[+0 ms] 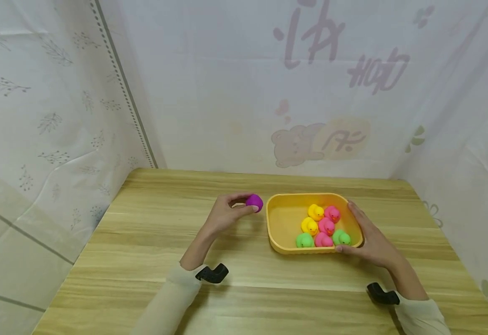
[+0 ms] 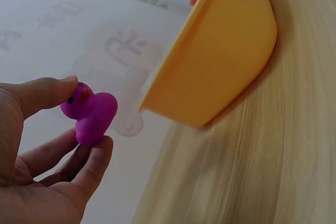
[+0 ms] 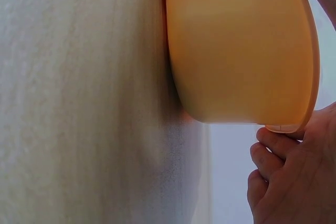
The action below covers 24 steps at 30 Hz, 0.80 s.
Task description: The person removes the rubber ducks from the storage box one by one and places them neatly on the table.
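My left hand [image 1: 223, 214] pinches a purple rubber duck [image 2: 92, 113] between thumb and fingertips. It holds the duck above the table, just left of a yellow plastic basin [image 1: 285, 248]. Fingers and thumb of my right hand [image 1: 371, 239] grip the basin's right end at the rim, the thumb on the near side. Inside the basin, toward its right, sit yellow ducks [image 1: 310, 226], pink ducks [image 1: 326, 226] and green ducks [image 1: 342, 237]. In the right wrist view the basin's outer wall [image 3: 241, 51] hides what it holds.
The basin stands on a wood-grain table [image 1: 151, 223], toward its far right. Behind the table hangs a pale printed curtain [image 1: 210, 102], and patterned cloth [image 1: 43, 116] covers the left side. Black wrist mounts [image 1: 213, 273] sit at both sleeve cuffs.
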Tool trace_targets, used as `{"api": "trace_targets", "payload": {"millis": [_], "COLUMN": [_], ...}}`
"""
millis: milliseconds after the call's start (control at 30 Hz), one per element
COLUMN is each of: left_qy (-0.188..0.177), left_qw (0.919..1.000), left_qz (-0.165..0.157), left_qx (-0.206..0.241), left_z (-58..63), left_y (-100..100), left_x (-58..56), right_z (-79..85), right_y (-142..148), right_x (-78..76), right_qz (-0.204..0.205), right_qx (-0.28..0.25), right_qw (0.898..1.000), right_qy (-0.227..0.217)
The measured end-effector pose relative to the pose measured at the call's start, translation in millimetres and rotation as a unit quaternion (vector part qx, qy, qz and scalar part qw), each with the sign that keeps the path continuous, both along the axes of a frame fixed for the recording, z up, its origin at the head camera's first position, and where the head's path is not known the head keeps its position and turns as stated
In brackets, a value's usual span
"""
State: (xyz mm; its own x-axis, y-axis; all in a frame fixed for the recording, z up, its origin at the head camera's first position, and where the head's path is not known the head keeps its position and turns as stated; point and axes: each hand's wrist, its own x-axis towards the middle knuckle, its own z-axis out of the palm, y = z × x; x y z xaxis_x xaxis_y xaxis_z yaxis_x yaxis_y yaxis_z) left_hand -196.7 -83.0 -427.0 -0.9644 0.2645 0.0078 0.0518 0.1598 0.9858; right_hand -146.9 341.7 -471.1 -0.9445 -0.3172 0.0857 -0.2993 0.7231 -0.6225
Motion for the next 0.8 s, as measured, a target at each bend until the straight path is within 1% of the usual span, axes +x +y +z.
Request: {"api": "trace_targets", "payload": {"millis": [167,400,667,800], "left_qy": [-0.004,-0.004,-0.027,-0.031], "left_qw": [0.9996,0.9989,0.9978,0.9966], "left_qz": [0.01,0.018,0.028,0.033], "left_qx": [-0.028,-0.043,-0.054,-0.069], "left_z": [-4.2,-16.5,-29.1,-32.5], "left_y": [-13.5,-32.2,-49.7,-58.4], "left_x": [-1.9,-4.5,-7.9,-8.1], "right_z": [-0.9,-0.6,0.4,0.8], "right_y": [0.1,-0.3,-0.6,-0.8], "right_x": [-0.6,-1.1,-0.2,-0.8], "right_qz": [0.0,-0.004,-0.005,-0.003], "right_qx": [-0.003,-0.004,-0.005,-0.004], "right_qw": [1.0,1.0,1.0,1.0], "right_qy": [-0.002,-0.007,-0.012,-0.013]}}
